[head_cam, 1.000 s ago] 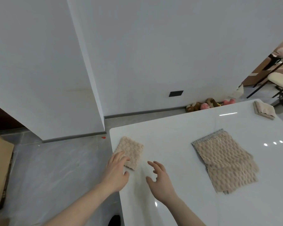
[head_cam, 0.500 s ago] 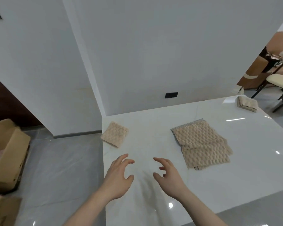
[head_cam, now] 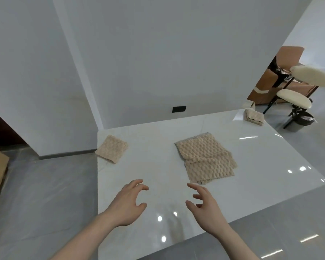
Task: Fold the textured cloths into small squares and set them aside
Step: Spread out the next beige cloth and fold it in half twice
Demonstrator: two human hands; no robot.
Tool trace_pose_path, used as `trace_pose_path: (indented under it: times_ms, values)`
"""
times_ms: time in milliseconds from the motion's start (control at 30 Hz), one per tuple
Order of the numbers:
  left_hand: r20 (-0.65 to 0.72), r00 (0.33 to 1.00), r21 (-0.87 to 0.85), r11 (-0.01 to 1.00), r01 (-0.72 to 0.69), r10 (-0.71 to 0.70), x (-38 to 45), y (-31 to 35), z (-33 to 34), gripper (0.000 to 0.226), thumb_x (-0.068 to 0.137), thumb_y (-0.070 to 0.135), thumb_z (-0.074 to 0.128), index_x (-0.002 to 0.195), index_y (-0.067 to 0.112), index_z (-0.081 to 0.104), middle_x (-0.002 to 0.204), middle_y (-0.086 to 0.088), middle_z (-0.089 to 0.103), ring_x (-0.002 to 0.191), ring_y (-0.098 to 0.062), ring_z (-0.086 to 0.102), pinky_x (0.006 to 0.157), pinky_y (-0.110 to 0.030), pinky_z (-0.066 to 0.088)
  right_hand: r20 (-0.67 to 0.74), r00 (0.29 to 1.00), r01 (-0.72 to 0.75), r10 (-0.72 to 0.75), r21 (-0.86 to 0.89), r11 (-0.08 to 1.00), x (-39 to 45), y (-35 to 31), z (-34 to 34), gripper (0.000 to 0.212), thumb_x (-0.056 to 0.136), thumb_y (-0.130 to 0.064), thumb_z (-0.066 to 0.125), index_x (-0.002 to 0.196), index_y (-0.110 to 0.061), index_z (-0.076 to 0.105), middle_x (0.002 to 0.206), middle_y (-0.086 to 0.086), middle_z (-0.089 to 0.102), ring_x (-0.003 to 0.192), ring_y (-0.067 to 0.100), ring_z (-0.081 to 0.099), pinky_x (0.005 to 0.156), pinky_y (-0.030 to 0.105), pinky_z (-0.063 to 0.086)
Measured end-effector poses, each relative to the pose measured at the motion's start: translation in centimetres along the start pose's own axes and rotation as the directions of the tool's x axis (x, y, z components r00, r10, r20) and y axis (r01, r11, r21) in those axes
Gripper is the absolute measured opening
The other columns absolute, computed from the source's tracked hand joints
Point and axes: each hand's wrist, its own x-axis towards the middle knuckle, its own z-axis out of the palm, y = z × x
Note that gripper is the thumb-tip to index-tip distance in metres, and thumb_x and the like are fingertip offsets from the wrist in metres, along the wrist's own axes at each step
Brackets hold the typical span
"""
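Both hands, left hand (head_cam: pixel 127 203) and right hand (head_cam: pixel 206 207), hovered empty with loosely spread fingers over the white surface (head_cam: pixel 154 166), near the unfolded beige textured cloth (head_cam: pixel 204 158).

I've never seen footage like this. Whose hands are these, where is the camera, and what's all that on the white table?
There is no robot here. A person wears a camera on the head, looking forward and down at their own bare hands. The left hand and right hand hover open over the white table, holding nothing. On the table lie three beige textured cloths: a small folded square at the far left corner, a larger cloth only partly folded in the middle, and another folded cloth at the far right corner. A stool stands beyond.
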Motion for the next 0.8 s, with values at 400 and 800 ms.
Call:
trace_pose_path:
  times_ms: [400,800]
  values:
    - [-0.045,0.997,-0.024,0.998,0.057,-0.058,5.8,11.2,7.6,0.049,0.095,0.037,0.057,0.143,0.036,0.046,0.162,0.018,0.022,0.146,-0.01,0.027,0.118,-0.026,0.027,0.066,0.995,0.075,-0.072,-0.035,0.997,3.7,6.8,-12.0,0.048,0.094,-0.025,0.064,0.134,-0.047,0.051,0.134,-0.03,0.045,0.12,-0.007,0.052,0.097,0.019,0.046]
    - [-0.181,0.941,-0.192,0.949,0.251,-0.285,6.2,22.2,15.9,0.046,0.095,0.036,0.059,0.14,0.041,0.046,0.161,0.023,0.02,0.148,-0.007,0.024,0.118,-0.025,0.026,0.276,0.949,0.195,-0.154,-0.127,0.973,8.0,13.4,-23.1,0.047,0.093,-0.025,0.065,0.134,-0.044,0.051,0.135,-0.029,0.045,0.118,-0.007,0.051,0.094,0.017,0.044]
